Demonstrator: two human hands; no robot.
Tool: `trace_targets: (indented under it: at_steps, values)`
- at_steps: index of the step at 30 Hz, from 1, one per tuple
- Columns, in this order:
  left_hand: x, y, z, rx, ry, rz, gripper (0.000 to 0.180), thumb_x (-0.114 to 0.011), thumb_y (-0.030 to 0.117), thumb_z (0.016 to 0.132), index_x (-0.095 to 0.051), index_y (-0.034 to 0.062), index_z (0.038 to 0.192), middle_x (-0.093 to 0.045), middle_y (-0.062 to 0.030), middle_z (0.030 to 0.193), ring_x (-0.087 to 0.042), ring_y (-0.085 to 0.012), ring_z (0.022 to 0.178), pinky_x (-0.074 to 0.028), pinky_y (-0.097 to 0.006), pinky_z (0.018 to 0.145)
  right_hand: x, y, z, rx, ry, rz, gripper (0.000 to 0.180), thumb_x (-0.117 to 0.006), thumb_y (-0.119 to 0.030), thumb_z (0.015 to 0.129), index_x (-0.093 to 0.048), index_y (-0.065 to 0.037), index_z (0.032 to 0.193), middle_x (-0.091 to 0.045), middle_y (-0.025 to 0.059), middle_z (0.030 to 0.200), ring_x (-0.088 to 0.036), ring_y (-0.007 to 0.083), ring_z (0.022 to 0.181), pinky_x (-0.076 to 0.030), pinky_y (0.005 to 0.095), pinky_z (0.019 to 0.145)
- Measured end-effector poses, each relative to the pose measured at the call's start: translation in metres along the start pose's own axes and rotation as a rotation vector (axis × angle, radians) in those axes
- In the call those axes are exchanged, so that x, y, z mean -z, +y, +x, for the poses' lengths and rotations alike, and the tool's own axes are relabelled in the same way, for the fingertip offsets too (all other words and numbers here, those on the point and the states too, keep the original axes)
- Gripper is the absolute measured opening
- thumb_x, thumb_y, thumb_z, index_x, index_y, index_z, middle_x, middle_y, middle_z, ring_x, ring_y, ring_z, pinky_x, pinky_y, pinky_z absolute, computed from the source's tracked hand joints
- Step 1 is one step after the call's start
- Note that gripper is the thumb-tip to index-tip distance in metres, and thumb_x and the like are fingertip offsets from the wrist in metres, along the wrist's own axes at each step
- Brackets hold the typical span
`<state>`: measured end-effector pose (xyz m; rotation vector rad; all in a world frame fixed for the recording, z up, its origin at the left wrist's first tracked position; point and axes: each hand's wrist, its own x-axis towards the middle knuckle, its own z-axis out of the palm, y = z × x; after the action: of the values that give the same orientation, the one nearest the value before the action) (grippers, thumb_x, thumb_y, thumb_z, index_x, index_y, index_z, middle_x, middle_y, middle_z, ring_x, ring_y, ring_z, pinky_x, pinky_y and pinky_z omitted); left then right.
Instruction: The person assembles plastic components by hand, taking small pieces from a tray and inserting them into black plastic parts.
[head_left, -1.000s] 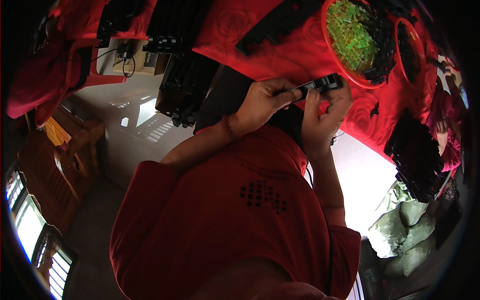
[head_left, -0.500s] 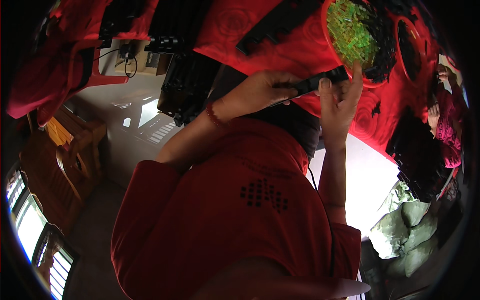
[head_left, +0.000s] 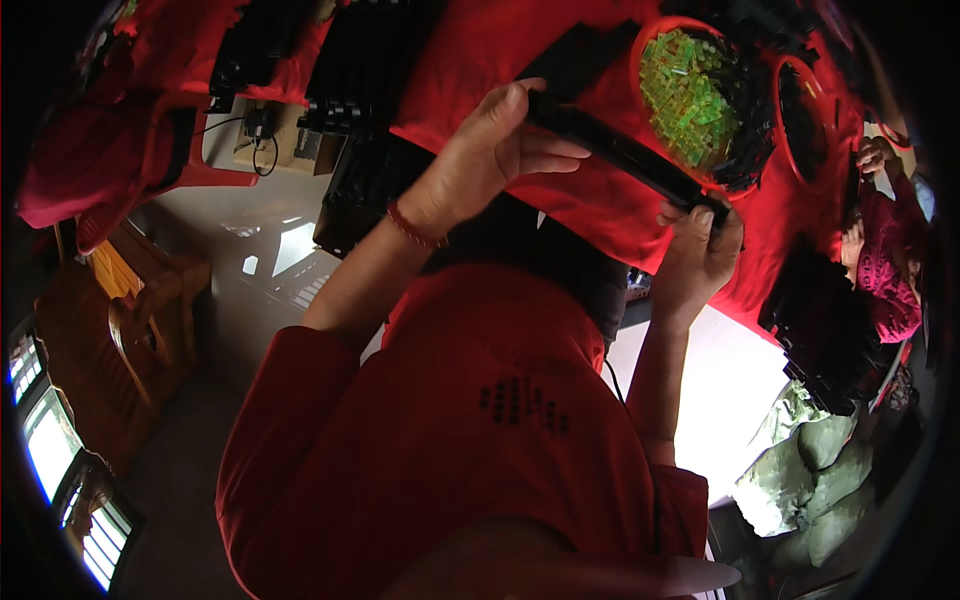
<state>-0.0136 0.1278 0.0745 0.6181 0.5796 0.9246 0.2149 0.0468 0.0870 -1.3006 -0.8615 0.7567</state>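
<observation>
A long black plastic bar (head_left: pixel 622 152) is held aslant in front of me, over the edge of the red-covered table. My left hand (head_left: pixel 485 160) grips its upper left end between thumb and palm, with the fingers stretched along the underside. At the lower right end, my right hand (head_left: pixel 702 255) pinches the bar between thumb and fingers. Just beyond it stands a red basin (head_left: pixel 636 75) with small yellow-green translucent pieces (head_left: pixel 688 100) on one side and black pieces (head_left: pixel 742 135) on the other.
A second red basin (head_left: pixel 783 75) with dark contents is to the right. Black bars are stacked (head_left: pixel 350 80) at the left, and a dark heap (head_left: pixel 825 310) sits at the right. Another person in a magenta top (head_left: pixel 890 265) is at far right, above pale sacks (head_left: pixel 775 480). A red chair (head_left: pixel 215 178) stands left.
The bar, foreshortened and close between my hands before, now lies lengthwise across. My left hand has moved up and left, my right hand down, and its raised index finger has closed onto the bar.
</observation>
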Motion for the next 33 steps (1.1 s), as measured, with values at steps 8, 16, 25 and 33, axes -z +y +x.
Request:
trace_targets:
  at_steps: [8,16,25,33]
  values:
    - [-0.041,-0.037,0.008,-0.084,0.083,-0.040,0.037,-0.057,0.026,0.101,-0.047,0.0055,0.131,-0.061,-0.0086,0.115,-0.064,-0.0237,0.110,-0.050,-0.044,0.101,-0.023,0.013,-0.032,-0.006,-0.135,-0.015,0.036,-0.061,0.005,0.093,-0.038,0.000,0.120,-0.065,0.0198,0.103,-0.069,0.0222,0.092,-0.057,0.0334,0.086]
    - [-0.048,-0.025,0.004,-0.259,0.162,0.357,0.030,-0.049,0.026,0.105,-0.049,0.0031,0.124,-0.059,-0.0023,0.101,-0.059,-0.0099,0.089,-0.050,-0.026,0.080,-0.015,0.014,-0.035,0.138,-0.604,-0.602,0.036,-0.051,-0.001,0.097,-0.047,0.003,0.133,-0.058,0.0170,0.121,-0.064,0.0258,0.098,-0.051,0.0339,0.088]
    - [-0.041,-0.045,0.001,-0.433,0.136,0.805,0.020,-0.053,0.013,0.103,-0.058,-0.0011,0.116,-0.057,-0.0014,0.094,-0.050,-0.0071,0.078,-0.045,-0.023,0.070,-0.037,-0.011,0.014,0.241,-0.300,-0.303,0.031,-0.044,-0.010,0.104,-0.047,0.005,0.132,-0.061,0.0158,0.117,-0.064,0.0211,0.095,-0.050,0.0346,0.087]
    - [-0.041,-0.048,-0.011,-0.163,0.045,0.630,0.023,-0.056,0.013,0.102,-0.060,-0.0012,0.119,-0.057,-0.0003,0.092,-0.051,-0.0069,0.078,-0.045,-0.023,0.069,-0.058,-0.026,0.019,0.189,-0.284,-0.169,0.033,-0.041,-0.017,0.107,-0.044,0.006,0.131,-0.061,0.0158,0.111,-0.063,0.0207,0.096,-0.050,0.0333,0.090]
